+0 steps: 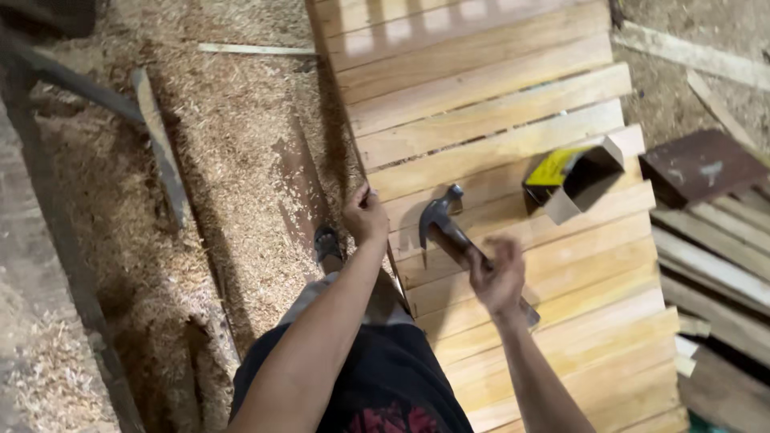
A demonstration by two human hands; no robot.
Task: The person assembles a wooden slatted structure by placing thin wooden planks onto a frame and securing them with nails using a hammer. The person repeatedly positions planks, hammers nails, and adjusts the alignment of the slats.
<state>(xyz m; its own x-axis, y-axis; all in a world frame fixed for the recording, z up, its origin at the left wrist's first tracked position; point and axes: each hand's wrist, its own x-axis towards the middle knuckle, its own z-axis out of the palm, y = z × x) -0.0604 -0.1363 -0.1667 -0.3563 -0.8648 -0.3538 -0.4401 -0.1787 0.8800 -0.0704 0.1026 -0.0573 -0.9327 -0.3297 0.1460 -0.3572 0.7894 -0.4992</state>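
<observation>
My right hand (499, 277) grips the handle of a claw hammer (443, 218), whose dark steel head hangs above a panel of pale wooden slats (497, 112). The hand is blurred. My left hand (366, 215) pinches something small at the left edge of the panel, near a slat end; I cannot tell what it is. An open cardboard box (573, 178) with a yellow flap lies on the slats, to the right of the hammer head.
Sawdust (216, 160) covers the floor on the left, with a dark plank (160, 144) lying in it. My sandalled foot (327, 243) stands beside the panel. A stack of darker boards (714, 240) lies at the right.
</observation>
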